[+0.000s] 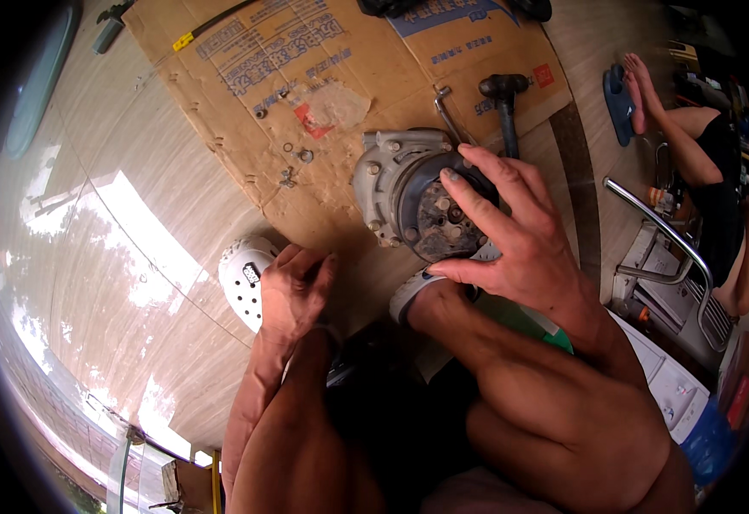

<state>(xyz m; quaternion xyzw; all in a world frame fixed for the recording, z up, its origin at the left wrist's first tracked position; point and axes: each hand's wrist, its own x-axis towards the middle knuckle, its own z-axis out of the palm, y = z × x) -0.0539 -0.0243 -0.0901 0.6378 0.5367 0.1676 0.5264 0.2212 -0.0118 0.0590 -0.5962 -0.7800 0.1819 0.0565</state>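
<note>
A metal compressor-like housing (373, 184) with a dark round pulley (437, 224) on its front stands at the cardboard sheet's lower right, by my shoes. My right hand (520, 240) spans the pulley's face, thumb at the lower rim and fingertips toward the upper rim, gripping it. My left hand (293, 287) is curled beside my white clog (239, 295); what its fingers hold, if anything, is hidden. An L-shaped wrench (443, 110) and a black-headed hammer (504, 107) lie just behind the housing. Small nuts and washers (306, 156) lie to its left on the cardboard (220, 111).
A co-worker's bare legs (683, 137) and blue slipper (616, 107) are at the right, near a chrome-tube frame (659, 224) and a white plastic container (661, 377). A yellow-handled cable-like tool (184, 41) lies at the back; a cardboard box (182, 488) is at lower left.
</note>
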